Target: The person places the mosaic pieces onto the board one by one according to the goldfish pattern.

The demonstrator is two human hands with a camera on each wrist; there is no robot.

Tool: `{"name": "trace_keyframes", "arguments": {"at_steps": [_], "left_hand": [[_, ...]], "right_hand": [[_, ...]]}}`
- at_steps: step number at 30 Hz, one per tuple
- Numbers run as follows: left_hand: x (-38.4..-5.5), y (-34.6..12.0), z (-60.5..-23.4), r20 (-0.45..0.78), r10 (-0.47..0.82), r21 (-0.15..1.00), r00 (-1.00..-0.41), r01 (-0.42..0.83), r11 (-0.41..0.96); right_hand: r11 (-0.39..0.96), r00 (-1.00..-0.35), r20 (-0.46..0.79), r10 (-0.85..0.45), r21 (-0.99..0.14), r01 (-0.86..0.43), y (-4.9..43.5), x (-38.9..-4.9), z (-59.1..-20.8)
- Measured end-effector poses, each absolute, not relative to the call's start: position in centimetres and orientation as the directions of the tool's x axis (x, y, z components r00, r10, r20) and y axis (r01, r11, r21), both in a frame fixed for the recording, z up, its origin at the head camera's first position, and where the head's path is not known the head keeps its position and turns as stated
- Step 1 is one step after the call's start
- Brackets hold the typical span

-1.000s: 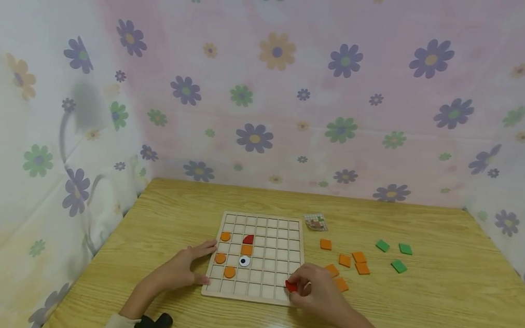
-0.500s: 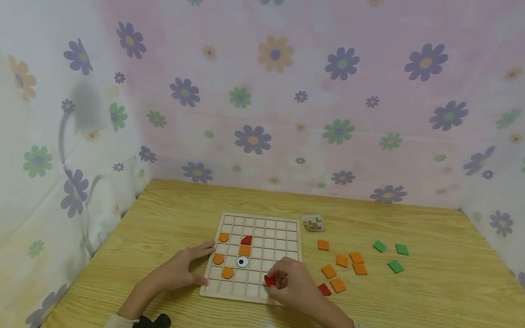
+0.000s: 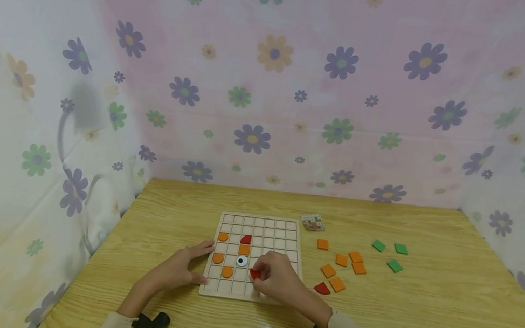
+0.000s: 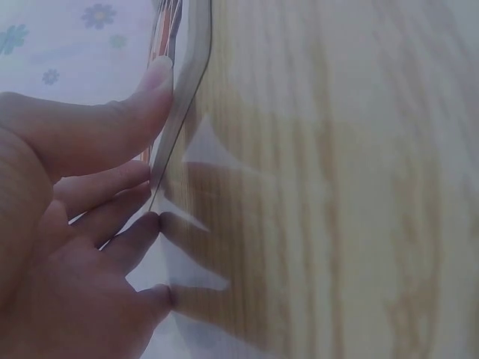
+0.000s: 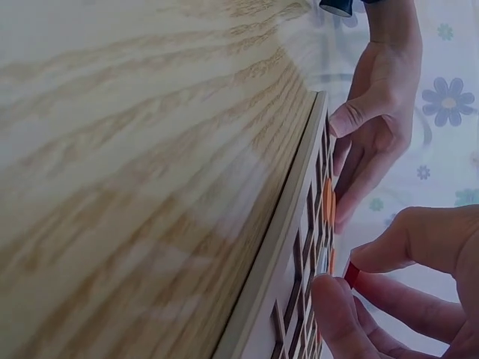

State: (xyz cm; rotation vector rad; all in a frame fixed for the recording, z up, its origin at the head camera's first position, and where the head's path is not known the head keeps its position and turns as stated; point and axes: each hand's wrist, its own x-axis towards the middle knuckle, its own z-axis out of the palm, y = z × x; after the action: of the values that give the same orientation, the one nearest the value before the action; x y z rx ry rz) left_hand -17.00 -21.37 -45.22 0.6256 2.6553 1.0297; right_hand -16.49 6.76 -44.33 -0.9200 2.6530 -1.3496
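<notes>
A wooden grid board lies on the table. On its left part sit several orange discs, a red quarter-round tile, an orange square tile and a googly-eye disc. My left hand rests against the board's left edge, thumb and fingers spread and straight; the left wrist view shows the thumb on the rim. My right hand is over the board, right of the eye disc. It pinches a red tile between thumb and fingers, which partly hide it.
Right of the board lie several loose orange square tiles, another red quarter-round tile and 3 green tiles. A small patterned card lies by the board's top right corner. Flowered cloth hangs behind the table.
My right hand has moved left across the board with the pinched red tile, from its right edge to near the eye disc. The loose red tile has come into view. My left hand stays put.
</notes>
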Motion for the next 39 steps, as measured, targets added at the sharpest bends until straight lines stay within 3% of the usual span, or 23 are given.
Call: {"name": "trace_keyframes", "arguments": {"at_steps": [13,39], "left_hand": [[-17.2,-21.5,-45.3,-0.066,0.473,0.690,-0.878,0.303,0.658],[-17.0,-21.5,-45.0,-0.069,0.470,0.691,-0.880,0.298,0.659]], "right_hand": [[0.425,-0.802,0.244,-0.545,-0.745,-0.515,4.8,-17.2,-44.8],[0.497,-0.796,0.210,-0.568,-0.684,-0.535,3.5,-17.0,-44.8]]}}
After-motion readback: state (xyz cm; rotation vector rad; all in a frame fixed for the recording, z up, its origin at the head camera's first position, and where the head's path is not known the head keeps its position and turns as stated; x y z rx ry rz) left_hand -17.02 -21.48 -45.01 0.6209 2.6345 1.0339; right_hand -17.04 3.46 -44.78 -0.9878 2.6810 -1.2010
